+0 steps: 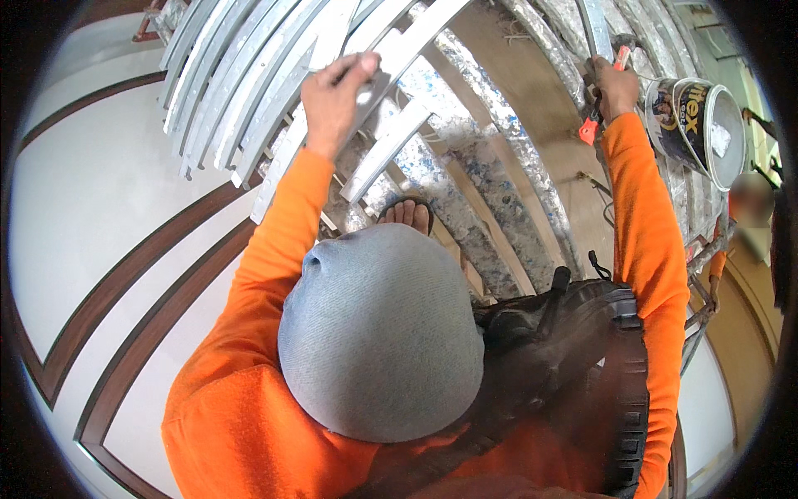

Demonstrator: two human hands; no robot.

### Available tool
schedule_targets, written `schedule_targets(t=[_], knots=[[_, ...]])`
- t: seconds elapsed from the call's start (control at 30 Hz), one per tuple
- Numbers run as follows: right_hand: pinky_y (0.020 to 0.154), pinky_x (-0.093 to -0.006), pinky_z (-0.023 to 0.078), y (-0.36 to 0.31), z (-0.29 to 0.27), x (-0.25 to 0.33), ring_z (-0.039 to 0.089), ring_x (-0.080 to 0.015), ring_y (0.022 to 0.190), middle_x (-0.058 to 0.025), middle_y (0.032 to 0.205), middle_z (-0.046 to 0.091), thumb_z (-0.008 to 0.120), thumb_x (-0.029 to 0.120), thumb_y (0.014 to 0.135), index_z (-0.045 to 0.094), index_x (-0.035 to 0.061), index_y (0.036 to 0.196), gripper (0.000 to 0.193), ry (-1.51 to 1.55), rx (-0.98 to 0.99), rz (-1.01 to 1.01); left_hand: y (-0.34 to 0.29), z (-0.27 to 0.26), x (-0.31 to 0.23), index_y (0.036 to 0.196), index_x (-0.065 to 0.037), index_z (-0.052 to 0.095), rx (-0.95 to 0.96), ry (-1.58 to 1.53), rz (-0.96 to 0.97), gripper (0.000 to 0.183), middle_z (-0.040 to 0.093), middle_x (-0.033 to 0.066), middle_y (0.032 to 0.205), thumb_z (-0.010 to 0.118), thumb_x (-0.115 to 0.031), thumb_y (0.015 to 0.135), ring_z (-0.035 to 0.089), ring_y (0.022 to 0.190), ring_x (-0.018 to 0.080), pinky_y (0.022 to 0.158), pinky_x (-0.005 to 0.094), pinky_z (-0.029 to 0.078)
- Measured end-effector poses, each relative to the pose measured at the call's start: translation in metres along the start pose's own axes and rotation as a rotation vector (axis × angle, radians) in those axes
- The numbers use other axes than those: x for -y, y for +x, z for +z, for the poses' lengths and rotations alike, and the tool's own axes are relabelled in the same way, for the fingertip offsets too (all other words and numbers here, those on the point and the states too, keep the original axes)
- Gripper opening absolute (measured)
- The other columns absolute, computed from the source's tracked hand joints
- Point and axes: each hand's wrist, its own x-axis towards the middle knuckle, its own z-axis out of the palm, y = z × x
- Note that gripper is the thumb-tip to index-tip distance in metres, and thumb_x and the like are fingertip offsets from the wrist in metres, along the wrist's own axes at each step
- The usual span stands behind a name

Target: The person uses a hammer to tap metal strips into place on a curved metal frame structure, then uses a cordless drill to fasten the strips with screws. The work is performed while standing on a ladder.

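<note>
My left hand [331, 104] is raised beside several long grey metal channels [249, 91]. Its thumb and fingers are pinched together; whatever lies between them is hard to make out. A short pale metal piece [389, 150] lies on the planks just below that hand. Farther right, my right hand [617, 90] is wrapped round a hand tool with red ends [588, 130], most of it covered by the fingers. A grey metal strip [593, 25] reaches from the top edge down to that hand; I cannot tell if it is gripped.
Paint-splattered planks [499, 200] with gaps between them lie under my bent knee [382, 333] and foot [407, 214]. A black paint bucket [677, 116] stands beside my right hand. White wall panels with brown trim [150, 220] rise at left. Another person's orange sleeve [718, 256] shows at far right.
</note>
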Motion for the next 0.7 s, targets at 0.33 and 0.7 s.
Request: schedule_targets(t=[0.33, 0.7], knots=[[0.06, -0.0366, 0.051, -0.054, -0.018, 0.008, 0.061, -0.0199, 0.061, -0.0096, 0.077, 0.067, 0.073, 0.032, 0.092, 0.073, -0.0026, 0.106, 0.038, 0.308, -0.095, -0.328, -0.118, 0.035, 0.076, 0.094, -0.013, 0.082, 0.187, 0.753, 0.252, 0.011, 0.052, 0.0154, 0.15, 0.074, -0.018, 0.087, 0.054, 0.129, 0.0396, 0.11, 0.0487, 0.045], [0.042, -0.0234, 0.038, -0.22, -0.018, 0.018, 0.046, -0.0055, 0.048, 0.0029, 0.072, 0.058, 0.075, 0.02, 0.095, 0.068, 0.0049, 0.111, 0.022, 0.721, 0.649, 0.083, -0.073, 0.043, 0.006, 0.101, -0.006, 0.078, 0.12, -0.108, 0.122, 0.011, 0.07, 0.016, 0.121, 0.073, -0.01, 0.093, 0.067, 0.107, 0.0238, 0.096, 0.0354, 0.053]])
